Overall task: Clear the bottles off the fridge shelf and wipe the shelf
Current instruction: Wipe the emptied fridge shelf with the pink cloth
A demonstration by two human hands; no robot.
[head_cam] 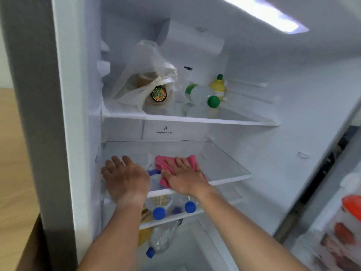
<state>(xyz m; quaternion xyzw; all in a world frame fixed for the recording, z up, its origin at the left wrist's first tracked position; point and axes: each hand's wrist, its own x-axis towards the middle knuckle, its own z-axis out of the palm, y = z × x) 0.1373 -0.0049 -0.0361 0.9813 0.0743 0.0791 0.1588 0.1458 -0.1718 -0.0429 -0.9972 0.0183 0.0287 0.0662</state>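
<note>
The middle glass shelf [224, 165] of the open fridge holds no bottles. My right hand [183, 177] lies flat on a pink cloth [187, 160] near the shelf's front edge, pressing it onto the glass. My left hand [125, 177] rests flat on the shelf's front left corner, fingers spread, holding nothing. Beneath the glass lie clear bottles with blue caps [159, 213], on the shelf below. Another blue-capped bottle [160, 241] lies lower still.
The upper shelf [195, 120] carries a white plastic bag with a jar [159, 94], a lying green-capped bottle [203, 95] and a yellow lemon-shaped bottle [217, 87]. The fridge door [341, 222] with packed items stands open at right. A wooden surface [13, 153] is at left.
</note>
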